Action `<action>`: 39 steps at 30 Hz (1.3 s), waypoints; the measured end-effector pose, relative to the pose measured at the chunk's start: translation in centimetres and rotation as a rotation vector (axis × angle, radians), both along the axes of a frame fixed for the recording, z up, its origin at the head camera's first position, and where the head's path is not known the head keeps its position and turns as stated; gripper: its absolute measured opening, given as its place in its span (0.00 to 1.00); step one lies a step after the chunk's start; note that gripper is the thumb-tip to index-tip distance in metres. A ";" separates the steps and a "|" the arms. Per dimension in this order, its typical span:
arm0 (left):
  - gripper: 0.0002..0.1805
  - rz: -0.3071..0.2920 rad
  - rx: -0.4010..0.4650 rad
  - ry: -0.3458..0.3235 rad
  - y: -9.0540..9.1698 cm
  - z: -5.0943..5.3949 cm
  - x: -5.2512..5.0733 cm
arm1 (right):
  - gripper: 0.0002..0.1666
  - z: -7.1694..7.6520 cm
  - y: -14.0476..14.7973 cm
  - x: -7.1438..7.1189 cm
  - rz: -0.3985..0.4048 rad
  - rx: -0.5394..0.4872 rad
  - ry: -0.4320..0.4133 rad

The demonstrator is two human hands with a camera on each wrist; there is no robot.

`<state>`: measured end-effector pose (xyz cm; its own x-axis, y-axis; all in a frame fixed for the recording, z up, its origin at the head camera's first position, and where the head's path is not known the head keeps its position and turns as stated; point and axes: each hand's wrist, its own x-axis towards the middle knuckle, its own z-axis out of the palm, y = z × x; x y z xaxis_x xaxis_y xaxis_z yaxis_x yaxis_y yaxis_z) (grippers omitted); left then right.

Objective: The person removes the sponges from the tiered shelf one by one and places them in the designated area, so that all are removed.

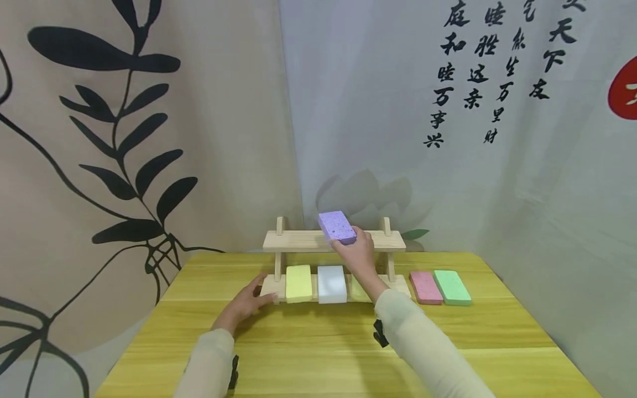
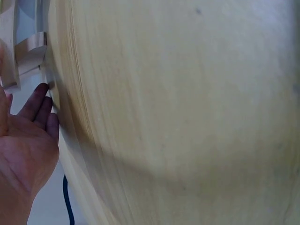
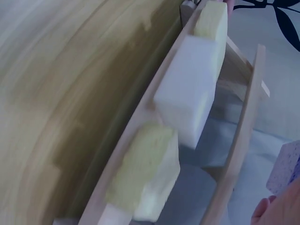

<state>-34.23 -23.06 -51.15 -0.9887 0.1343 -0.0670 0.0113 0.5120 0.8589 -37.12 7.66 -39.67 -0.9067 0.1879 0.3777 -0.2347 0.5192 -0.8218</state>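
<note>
My right hand point(image 1: 359, 255) pinches a purple sponge point(image 1: 337, 226) over the middle of the wooden rack's upper shelf point(image 1: 298, 241); in the right wrist view the purple sponge point(image 3: 284, 168) shows at the right edge. My left hand point(image 1: 245, 305) touches the left end of the lower shelf point(image 1: 273, 286), fingers spread; the left wrist view shows the hand point(image 2: 29, 145) by the rack's end point(image 2: 31, 52). On the lower shelf sit a yellow sponge point(image 1: 298, 283), a white one point(image 1: 332, 284) and another yellow one point(image 1: 358, 289), partly behind my right arm.
A pink sponge point(image 1: 426, 287) and a green sponge point(image 1: 452, 287) lie side by side on the wooden table point(image 1: 308, 354), right of the rack. A printed cloth point(image 1: 239, 138) hangs behind the table. A dark cable point(image 2: 68, 200) shows beyond the table edge in the left wrist view.
</note>
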 end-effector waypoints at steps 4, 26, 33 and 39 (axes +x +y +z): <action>0.49 0.009 -0.008 0.004 0.1 0.0 0.0 | 0.44 0.6 2.4 0.4 -0.002 -0.015 -0.010; 0.51 -0.011 -0.018 -0.010 0.0 0.0 -0.1 | 0.46 0.6 19.6 2.1 -0.072 -0.058 -0.030; 0.51 -0.016 -0.026 -0.015 -0.1 0.3 0.0 | 0.48 -0.6 23.5 2.5 -0.105 -0.044 -0.065; 0.51 -0.014 -0.028 -0.014 0.0 0.1 -0.1 | 0.50 -1.7 25.8 3.0 -0.123 -0.053 -0.082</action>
